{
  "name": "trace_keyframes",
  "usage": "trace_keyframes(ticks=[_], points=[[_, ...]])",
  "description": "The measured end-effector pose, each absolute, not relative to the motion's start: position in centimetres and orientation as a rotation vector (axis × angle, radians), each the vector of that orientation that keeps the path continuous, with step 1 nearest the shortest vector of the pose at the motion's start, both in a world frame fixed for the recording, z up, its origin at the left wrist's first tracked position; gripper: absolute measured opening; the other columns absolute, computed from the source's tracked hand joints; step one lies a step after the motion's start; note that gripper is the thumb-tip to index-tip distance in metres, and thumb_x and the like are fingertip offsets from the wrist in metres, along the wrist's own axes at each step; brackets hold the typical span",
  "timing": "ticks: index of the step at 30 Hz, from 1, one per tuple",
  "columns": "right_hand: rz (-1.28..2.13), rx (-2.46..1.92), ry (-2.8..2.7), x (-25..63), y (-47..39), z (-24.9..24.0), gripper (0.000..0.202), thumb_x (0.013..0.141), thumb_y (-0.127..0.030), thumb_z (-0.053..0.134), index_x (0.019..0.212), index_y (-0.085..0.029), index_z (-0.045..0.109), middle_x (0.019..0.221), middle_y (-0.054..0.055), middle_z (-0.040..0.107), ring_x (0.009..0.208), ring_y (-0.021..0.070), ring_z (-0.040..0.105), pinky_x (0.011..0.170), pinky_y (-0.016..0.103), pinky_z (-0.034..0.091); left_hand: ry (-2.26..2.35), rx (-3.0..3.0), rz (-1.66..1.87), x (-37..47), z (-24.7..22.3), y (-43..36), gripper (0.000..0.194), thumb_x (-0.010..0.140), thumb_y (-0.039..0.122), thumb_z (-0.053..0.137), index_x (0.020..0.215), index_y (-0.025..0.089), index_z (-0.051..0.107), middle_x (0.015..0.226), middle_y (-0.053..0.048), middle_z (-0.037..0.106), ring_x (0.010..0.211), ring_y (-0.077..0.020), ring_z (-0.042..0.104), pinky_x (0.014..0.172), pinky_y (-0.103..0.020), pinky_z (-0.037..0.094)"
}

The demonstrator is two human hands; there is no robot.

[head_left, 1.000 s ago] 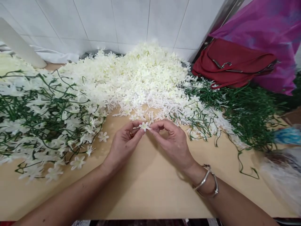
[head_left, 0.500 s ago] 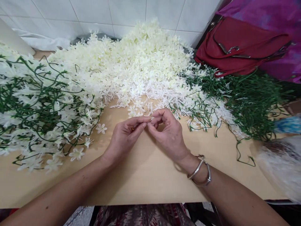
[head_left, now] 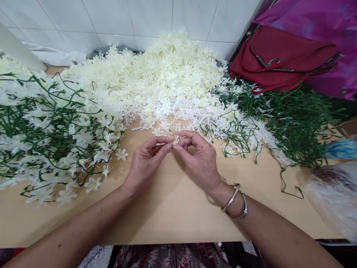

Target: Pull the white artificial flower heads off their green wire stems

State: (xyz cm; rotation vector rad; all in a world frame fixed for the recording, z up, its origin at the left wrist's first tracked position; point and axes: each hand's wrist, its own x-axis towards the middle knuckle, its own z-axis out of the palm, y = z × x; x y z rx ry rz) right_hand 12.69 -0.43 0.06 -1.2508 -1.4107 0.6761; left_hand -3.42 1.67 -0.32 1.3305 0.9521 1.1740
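Small white flower (head_left: pixel 175 140) has come into view between the fingertips; left hand (head_left: pixel 145 162) pinches it, right hand (head_left: pixel 202 163) at it, closure unclear; just near of flower pile (head_left: pixel 167 78); looks like fine two-handed fiddling, calls for steady, light fingertips.

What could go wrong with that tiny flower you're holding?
The small white flower is pinched between the fingertips of the left hand and the right hand, so it might bend or slip out. If it dropped, it could be hard to find, because the big heap of white flowers lies just beyond and looks much the same. The curly green stems by that heap are tangled, so pulling one might drag others along.
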Motion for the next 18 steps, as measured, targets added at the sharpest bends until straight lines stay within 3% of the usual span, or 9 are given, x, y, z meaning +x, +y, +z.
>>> trace_keyframes(ticks=[6, 10, 15, 18], points=[[0.624, -1.211, -1.439, 13.1, -0.2, -0.1, 0.007, 0.089, -0.017, 0.073, 0.093, -0.023, 0.076, 0.081, -0.001, 0.070, 0.074, 0.0153, 0.061, 0.073, 0.031, 0.051, 0.966, 1.263, 1.202, -3.2, -0.2, 1.7, 0.017, 0.085, 0.031, 0.083, 0.094, 0.018, 0.077, 0.090, -0.002, 0.077, 0.084, -0.0138, 0.071, 0.081, -0.024, 0.058], [0.516, -1.161, -1.496, 13.5, 0.1, -0.1, 0.010, 0.091, -0.017, 0.073, 0.084, -0.024, 0.074, 0.080, 0.000, 0.070, 0.077, 0.0171, 0.062, 0.075, 0.033, 0.049, 0.949, 1.259, 1.186, -3.1, -0.6, 1.6, 0.018, 0.084, 0.031, 0.083, 0.093, 0.017, 0.076, 0.089, -0.003, 0.077, 0.084, -0.0144, 0.071, 0.081, -0.025, 0.058], [0.555, -1.122, -1.458, 13.8, 0.6, -0.6, 0.006, 0.095, -0.020, 0.070, 0.089, -0.023, 0.070, 0.099, 0.003, 0.073, 0.097, 0.0202, 0.068, 0.089, 0.037, 0.052, 0.958, 1.269, 1.220, -3.0, 0.0, 1.6, 0.019, 0.088, 0.033, 0.079, 0.097, 0.018, 0.074, 0.093, -0.004, 0.077, 0.087, -0.0155, 0.074, 0.083, -0.027, 0.059], [0.697, -1.176, -1.344, 14.2, 1.0, -1.0, 0.005, 0.096, -0.025, 0.068, 0.092, -0.023, 0.066, 0.092, 0.002, 0.073, 0.086, 0.0187, 0.069, 0.082, 0.035, 0.053, 1.038, 1.277, 1.402, -3.4, 0.6, 2.0, 0.019, 0.093, 0.032, 0.074, 0.106, 0.018, 0.071, 0.099, -0.005, 0.078, 0.096, -0.0168, 0.076, 0.090, -0.029, 0.060]])
